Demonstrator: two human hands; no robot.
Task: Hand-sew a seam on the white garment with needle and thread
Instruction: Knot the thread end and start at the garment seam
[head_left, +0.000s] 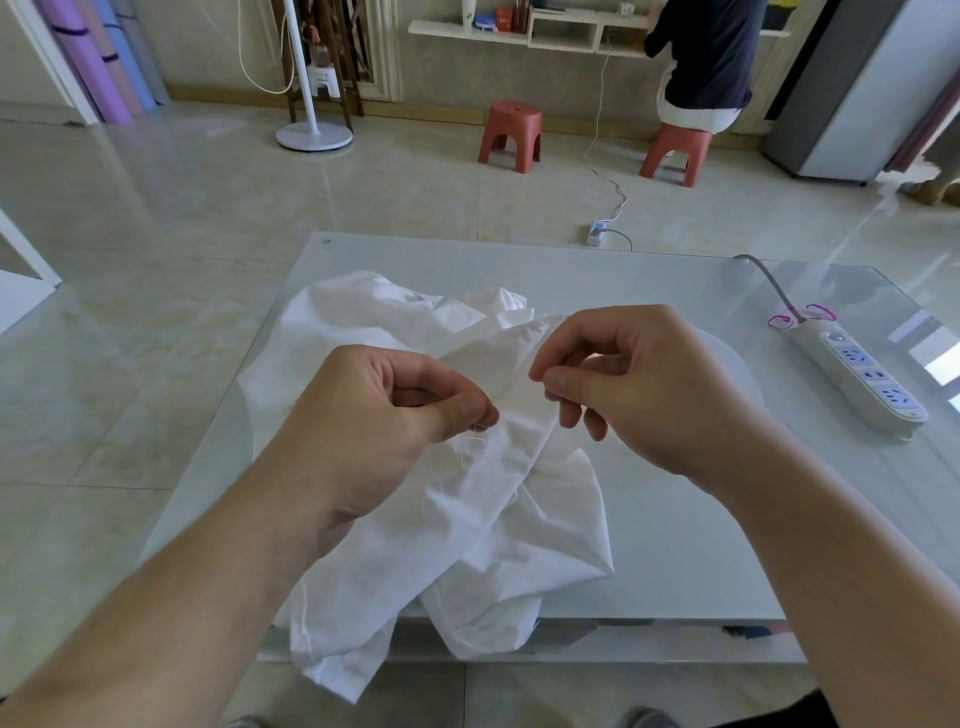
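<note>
Garment (498, 519): thin white woven cloth, matt, creased, frayed threads at one edge. Tabletop (649, 545): glass, smooth, glossy, pale. Power strip (862, 374): white plastic, smooth, slight sheen. Floor (156, 218): polished tile, highly reflective. Stools (510, 136): red-brown moulded plastic, matt.

No text can be read anywhere. A small grey mark sits on the glass table (649, 291) at its far-left corner, about 11 o'clock, too small to make out. The garment's neck label (415, 297) and the containers on the wall shelf (524, 31) are blurred.
</note>
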